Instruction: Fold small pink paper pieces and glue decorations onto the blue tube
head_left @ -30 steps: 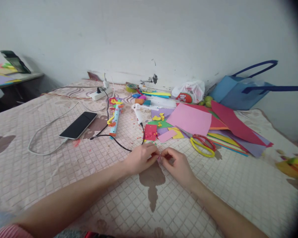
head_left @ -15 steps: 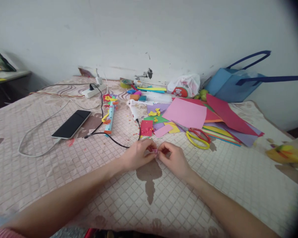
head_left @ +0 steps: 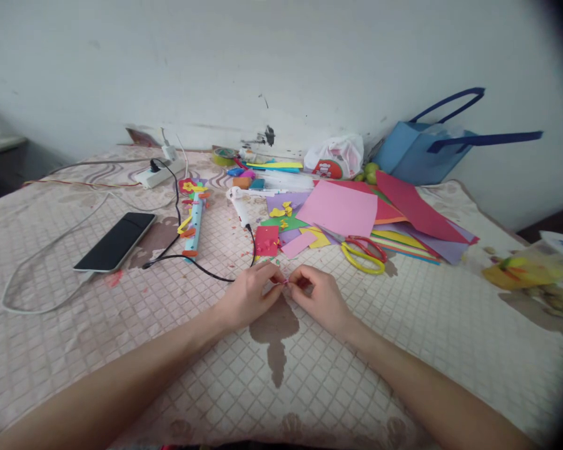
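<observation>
Between my fingertips is a tiny piece of pink paper [head_left: 285, 282], mostly hidden by them. My left hand [head_left: 252, 294] pinches it from the left, and my right hand [head_left: 323, 300] pinches it from the right. Both hands are just above the patterned tablecloth [head_left: 338, 387], nearly touching each other. Beyond them lie a red paper square [head_left: 267, 241] with small scraps on it and a pink paper strip [head_left: 298, 244]. Scissors [head_left: 363, 257] with yellow and red handles lie to the right of my hands. A white glue gun [head_left: 239, 207] rests farther back.
At left are a phone [head_left: 116, 242] on a white cable and a power strip [head_left: 162, 173]. A decorated light-blue strip [head_left: 194, 224] lies nearer the middle. Coloured paper sheets [head_left: 338, 207] are piled at right, before a blue bag [head_left: 417, 153]. A plastic container [head_left: 530, 265] stands far right.
The whole view has shifted, so the table's things appear farther left. Both hands keep their pinch on the pink piece, with the fingertips now closer together and less of it showing.
</observation>
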Demonstrator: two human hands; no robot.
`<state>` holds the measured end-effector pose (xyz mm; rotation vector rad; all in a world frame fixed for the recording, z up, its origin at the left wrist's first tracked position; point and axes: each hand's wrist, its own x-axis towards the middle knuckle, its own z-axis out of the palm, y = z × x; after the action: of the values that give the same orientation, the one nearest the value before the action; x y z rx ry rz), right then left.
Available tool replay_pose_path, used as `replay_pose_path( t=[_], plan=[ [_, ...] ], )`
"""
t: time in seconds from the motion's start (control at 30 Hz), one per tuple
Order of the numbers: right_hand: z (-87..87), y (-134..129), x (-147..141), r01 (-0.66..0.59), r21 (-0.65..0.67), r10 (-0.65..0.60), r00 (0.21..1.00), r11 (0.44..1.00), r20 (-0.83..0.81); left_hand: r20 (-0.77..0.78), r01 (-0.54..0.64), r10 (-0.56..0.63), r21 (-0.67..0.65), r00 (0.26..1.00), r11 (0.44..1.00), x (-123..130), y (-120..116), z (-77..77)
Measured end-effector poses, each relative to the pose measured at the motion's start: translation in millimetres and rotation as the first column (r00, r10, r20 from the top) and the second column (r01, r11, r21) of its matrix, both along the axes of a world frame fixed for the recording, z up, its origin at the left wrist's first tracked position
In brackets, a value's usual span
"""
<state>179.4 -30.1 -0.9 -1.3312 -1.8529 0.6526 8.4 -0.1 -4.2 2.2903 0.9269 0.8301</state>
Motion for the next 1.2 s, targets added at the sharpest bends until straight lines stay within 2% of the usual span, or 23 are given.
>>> replay_pose_path(
  t=[0.13,0.37,0.5,0.63,0.83,0.97,1.07,1.2],
  plan=[
    [0.6,-0.3,-0.3,-0.017,0.006,0.017,1.000,1.000,-0.016,0.063,0.002,0.002,-0.060,0.998,0.998,-0.1,0.3,4.2],
    [0.7,0.7,0.6,-0.041,-0.051,0.035,0.993,0.998,-0.109,0.170,-0.040,0.096,-0.305,0.981,0.951,1.8,1.1,5.3],
    [0.9,1.1,1.4,-0.049,-0.085,0.036,0.989,0.995,-0.144,0.184,0.006,0.061,-0.344,0.981,0.939,2.4,1.6,6.8],
    [2.2,1.2,1.3,-0.056,-0.105,0.038,0.985,0.993,-0.168,0.171,-0.003,0.070,-0.363,0.983,0.932,1.7,2.3,7.5],
    [-0.1,3.8,4.8,-0.115,-0.193,0.062,0.964,0.974,-0.258,0.180,0.016,0.077,-0.468,0.981,0.884,0.4,6.1,0.7],
    [-0.3,4.6,7.9,-0.161,-0.224,0.100,0.959,0.961,-0.264,0.170,0.023,0.075,-0.513,0.983,0.858,-0.7,7.8,-1.2],
    [0.1,5.1,8.6,-0.210,-0.268,0.121,0.942,0.940,-0.314,0.191,0.055,0.074,-0.592,0.979,0.804,-0.8,8.3,0.5],
    [-0.8,6.4,9.2,-0.319,-0.391,0.091,0.861,0.863,-0.501,0.263,0.114,0.127,-0.736,0.956,0.668,1.4,7.8,5.1]
  ],
)
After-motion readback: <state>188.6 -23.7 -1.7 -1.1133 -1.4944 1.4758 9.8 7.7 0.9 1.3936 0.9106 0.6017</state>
